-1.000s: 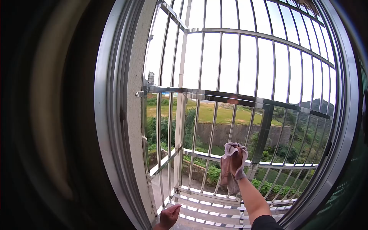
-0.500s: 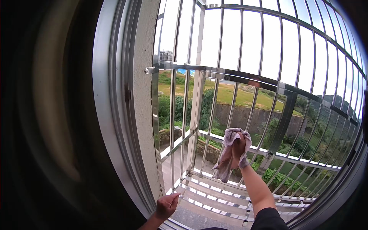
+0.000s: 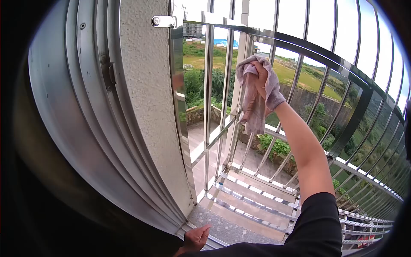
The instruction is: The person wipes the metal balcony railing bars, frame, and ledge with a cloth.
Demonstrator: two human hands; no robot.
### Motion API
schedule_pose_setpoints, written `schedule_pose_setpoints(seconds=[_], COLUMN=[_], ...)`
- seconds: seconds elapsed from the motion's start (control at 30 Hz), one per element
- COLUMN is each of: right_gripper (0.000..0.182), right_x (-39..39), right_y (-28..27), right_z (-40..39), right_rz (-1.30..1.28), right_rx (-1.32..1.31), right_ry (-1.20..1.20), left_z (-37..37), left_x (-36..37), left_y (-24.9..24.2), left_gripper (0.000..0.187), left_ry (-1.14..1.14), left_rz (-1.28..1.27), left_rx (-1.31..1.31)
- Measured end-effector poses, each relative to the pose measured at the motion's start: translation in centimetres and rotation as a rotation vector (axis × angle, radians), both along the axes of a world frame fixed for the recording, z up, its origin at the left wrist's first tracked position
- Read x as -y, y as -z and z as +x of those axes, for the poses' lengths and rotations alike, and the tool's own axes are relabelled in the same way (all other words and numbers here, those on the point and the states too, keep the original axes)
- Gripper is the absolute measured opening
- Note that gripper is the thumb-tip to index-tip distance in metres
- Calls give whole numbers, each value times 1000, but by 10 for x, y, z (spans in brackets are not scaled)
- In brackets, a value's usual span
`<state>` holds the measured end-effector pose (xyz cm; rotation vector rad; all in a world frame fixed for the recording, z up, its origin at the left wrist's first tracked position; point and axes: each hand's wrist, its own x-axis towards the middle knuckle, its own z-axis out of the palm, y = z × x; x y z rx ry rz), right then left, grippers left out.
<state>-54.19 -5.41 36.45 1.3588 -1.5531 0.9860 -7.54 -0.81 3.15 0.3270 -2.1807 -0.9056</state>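
A greyish-pink cloth (image 3: 273, 88) is wrapped about my right hand (image 3: 259, 78), which grips it at the stainless steel bars (image 3: 296, 77) of the window cage. One end of the cloth hangs below my fingers, partly hiding the bars behind. The cage's corner post (image 3: 236, 92) stands just left of the cloth. Low in the view, my left hand (image 3: 197, 237) is curled into a loose fist beside the window sill (image 3: 231, 227), with nothing visible in it.
On the left runs the aluminium window frame (image 3: 92, 124) with a small latch (image 3: 112, 73). Next to it is a rough wall edge (image 3: 147, 85) with a metal bracket (image 3: 164, 21). Slats (image 3: 252, 201) form the cage floor. Greenery and a field lie beyond the bars.
My right hand has moved up and left along the cage with the cloth, close to the corner post. The view has shifted nearer the left wall. My left hand stays low.
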Motion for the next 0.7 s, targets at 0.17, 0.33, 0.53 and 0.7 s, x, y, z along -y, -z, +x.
schedule_pose_setpoints(seconds=[0.17, 0.33, 0.53, 0.7], right_gripper=[22, 13, 18, 47], right_x=[41, 77, 79, 113], right_y=[-106, -80, -3, 135], right_z=[3, -24, -14, -80], right_rz=[167, -83, -31, -165], right_rx=[-341, 253, 570, 19], right_ry=[368, -702, -959, 288], left_z=[-9, -15, -24, -27], left_x=[12, 18, 19, 15], left_y=[21, 33, 42, 51], left_gripper=[15, 16, 16, 16], left_ry=[-26, -84, -65, -32], left_rz=[82, 194, 305, 311], left_rx=[20, 159, 228, 210])
